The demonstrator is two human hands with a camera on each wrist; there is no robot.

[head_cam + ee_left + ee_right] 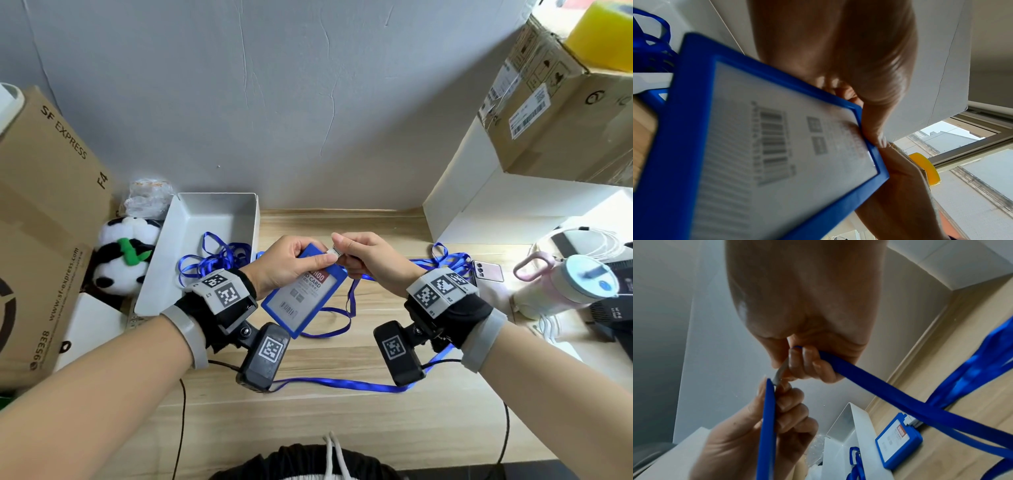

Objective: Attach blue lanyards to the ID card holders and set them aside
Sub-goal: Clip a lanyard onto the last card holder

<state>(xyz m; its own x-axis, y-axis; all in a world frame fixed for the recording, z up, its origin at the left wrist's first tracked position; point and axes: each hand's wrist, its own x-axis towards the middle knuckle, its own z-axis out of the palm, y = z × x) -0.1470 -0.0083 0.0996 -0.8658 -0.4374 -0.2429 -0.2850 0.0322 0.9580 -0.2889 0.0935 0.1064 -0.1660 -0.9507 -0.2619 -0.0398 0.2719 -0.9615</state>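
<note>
My left hand (305, 258) grips the top of a blue ID card holder (303, 303) and holds it tilted above the wooden desk. The holder fills the left wrist view (766, 146). My right hand (344, 251) pinches the metal clip (779, 372) of a blue lanyard (890, 394) at the holder's top edge. The strap trails from that hand down across the desk (342, 383). A second blue card holder (899, 441) lies flat on the desk with a clip and a lanyard at its top.
A white tray (219, 202) at the back left holds several loose blue lanyards (219, 255). Left of it are a panda plush (123, 257) and a cardboard box (44, 222). At the right stand a phone (488, 270), a pink bottle (561, 287) and a white shelf (479, 192).
</note>
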